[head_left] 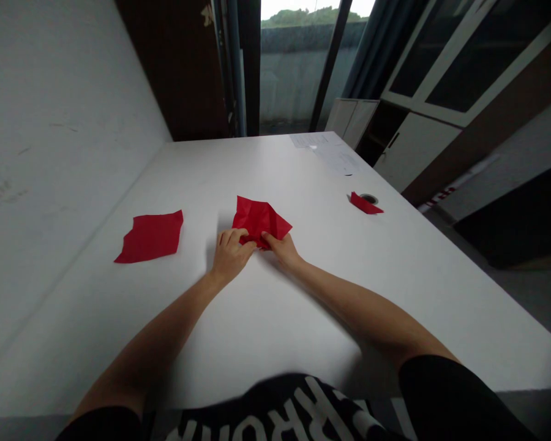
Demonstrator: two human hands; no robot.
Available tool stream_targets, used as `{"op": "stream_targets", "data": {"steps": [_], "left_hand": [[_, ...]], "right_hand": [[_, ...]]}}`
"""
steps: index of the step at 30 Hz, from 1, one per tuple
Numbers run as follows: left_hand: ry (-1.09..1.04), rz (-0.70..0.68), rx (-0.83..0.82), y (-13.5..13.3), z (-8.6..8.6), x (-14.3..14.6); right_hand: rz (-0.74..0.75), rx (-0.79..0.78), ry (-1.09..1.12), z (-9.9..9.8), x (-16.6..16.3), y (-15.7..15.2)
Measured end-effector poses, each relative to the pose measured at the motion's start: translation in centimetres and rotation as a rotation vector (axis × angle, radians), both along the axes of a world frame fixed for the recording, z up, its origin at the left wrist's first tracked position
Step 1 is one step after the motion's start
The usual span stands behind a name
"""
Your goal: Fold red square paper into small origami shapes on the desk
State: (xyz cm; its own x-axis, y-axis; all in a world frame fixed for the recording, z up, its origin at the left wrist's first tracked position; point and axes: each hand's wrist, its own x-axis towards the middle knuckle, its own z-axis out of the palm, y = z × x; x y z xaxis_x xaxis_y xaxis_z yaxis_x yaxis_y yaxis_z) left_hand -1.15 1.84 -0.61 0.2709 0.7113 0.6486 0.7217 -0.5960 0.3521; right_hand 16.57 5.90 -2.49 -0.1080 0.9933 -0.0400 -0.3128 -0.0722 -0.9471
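A creased sheet of red paper (257,215) is held between my two hands over the middle of the white table (275,318). My left hand (232,250) grips its lower left edge, with the fingers curled over the near side. At the lower right edge, my right hand (282,247) pinches the paper, thumb on top and the other fingers hidden beneath. The two thumbs come close together at the near edge. Part of that edge is covered by my fingers.
A flat red paper piece (151,237) with a ragged left edge lies to the left. A folded red paper piece (365,203) lies at the right beside a round table hole (370,199). Printed sheets (324,152) lie at the far edge. A wall (64,122) borders the left side.
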Motion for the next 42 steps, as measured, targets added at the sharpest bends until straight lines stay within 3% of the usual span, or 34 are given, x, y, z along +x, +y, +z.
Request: {"op": "stream_targets", "data": {"steps": [7, 12, 23, 28, 32, 36, 42], "left_hand": [[0.014, -0.033, -0.021, 0.0, 0.2, 0.1], [-0.153, -0.064, -0.089, 0.1, 0.4, 0.1], [-0.308, -0.155, -0.195, 0.3, 0.6, -0.3], [-0.539, -0.168, -0.299, 0.1, 1.4, -0.3], [-0.599, -0.122, -0.302, 0.7, 1.0, -0.9], [-0.588, 0.041, -0.238, 2.2, -0.3, -2.2], [-0.782, 0.146, -0.403, 3.9, -1.9, -3.1]], "right_hand": [[-0.138, 0.023, -0.084, -0.3, 0.4, 0.8], [-0.138, -0.025, -0.135, 0.0, 0.7, 1.1], [-0.072, -0.205, 0.064, -0.2, 1.9, 2.9], [-0.107, -0.275, 0.134, -0.1, 2.9, 4.0], [-0.097, -0.198, 0.136, 0.0, 3.4, 4.6], [-0.07, -0.135, 0.082, -0.2, 3.6, 4.7], [-0.107, 0.077, -0.082, -0.3, 3.4, 4.4]]}}
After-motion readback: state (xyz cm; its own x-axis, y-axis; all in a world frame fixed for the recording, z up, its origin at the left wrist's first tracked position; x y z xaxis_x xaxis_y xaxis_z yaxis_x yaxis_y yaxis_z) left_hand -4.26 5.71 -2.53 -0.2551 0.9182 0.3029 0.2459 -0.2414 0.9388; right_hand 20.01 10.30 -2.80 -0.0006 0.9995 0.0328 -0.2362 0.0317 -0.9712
